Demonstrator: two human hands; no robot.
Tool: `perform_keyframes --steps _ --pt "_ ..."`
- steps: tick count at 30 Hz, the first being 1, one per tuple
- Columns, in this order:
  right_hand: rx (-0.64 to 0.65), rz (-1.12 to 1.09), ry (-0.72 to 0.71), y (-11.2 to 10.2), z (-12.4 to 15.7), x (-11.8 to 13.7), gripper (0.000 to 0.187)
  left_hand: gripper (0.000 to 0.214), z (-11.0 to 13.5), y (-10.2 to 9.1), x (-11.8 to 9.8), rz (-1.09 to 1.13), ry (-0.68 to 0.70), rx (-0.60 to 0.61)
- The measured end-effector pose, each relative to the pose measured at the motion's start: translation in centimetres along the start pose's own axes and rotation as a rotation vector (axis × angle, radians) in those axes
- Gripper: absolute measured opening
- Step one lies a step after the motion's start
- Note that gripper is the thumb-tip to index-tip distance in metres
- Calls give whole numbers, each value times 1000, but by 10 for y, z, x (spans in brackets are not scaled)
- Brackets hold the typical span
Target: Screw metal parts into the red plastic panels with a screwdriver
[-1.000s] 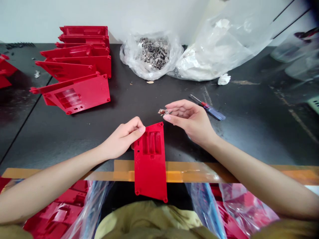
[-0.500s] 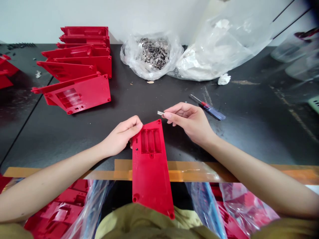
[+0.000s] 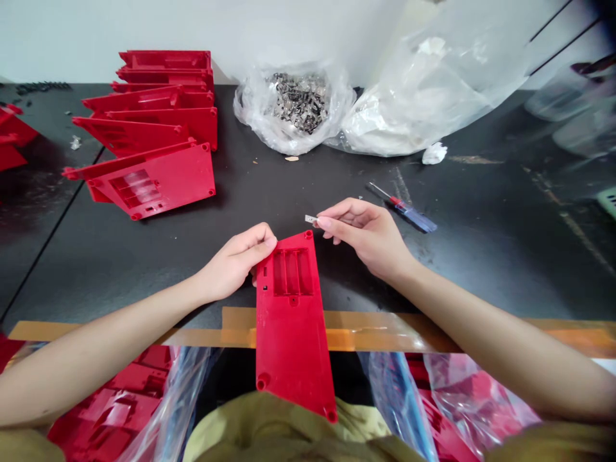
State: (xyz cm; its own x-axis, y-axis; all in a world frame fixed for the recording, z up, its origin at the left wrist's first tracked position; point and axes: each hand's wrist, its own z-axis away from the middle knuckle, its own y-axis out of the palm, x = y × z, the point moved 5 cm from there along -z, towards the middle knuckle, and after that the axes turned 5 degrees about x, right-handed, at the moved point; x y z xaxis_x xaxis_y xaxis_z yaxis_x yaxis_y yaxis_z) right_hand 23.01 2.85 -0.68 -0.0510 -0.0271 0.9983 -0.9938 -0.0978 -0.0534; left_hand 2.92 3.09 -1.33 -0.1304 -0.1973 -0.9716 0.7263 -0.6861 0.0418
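My left hand (image 3: 243,260) is closed on the upper left edge of a red plastic housing (image 3: 293,340), thumb on top. The housing has a recessed battery compartment near its far end and round posts at its corners; it hangs over the table's front edge toward my body. Between the thumb and fingers of my right hand (image 3: 363,231) is a small flat metal contact plate (image 3: 310,219), its tip sticking out to the left. The plate is just beyond the housing's far right corner, apart from it. Part of the plate is hidden by the fingers.
A row of red housings (image 3: 178,173) stands at the left. Behind sits a plastic bag of small metal pieces (image 3: 301,102), beside a larger clear bag (image 3: 409,115). A screwdriver (image 3: 409,212) lies right of my hand. Bags of red parts (image 3: 115,410) flank my lap.
Hardly anything differs. The whole view has shifted very slightly to the right; both hands keep their hold on the housing and the metal plate.
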Motion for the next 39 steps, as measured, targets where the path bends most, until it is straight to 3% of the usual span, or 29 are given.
perform_keyframes --steps 16,26,39 --pt "47 4 60 5 1 0 19 36 2 3 0 -35 -18 26" --pt "88 -63 34 8 0 1 27 37 2 2 1 -41 -27 26" --pt "69 2 53 5 -2 -4 35 43 2 3 2 -44 -34 21"
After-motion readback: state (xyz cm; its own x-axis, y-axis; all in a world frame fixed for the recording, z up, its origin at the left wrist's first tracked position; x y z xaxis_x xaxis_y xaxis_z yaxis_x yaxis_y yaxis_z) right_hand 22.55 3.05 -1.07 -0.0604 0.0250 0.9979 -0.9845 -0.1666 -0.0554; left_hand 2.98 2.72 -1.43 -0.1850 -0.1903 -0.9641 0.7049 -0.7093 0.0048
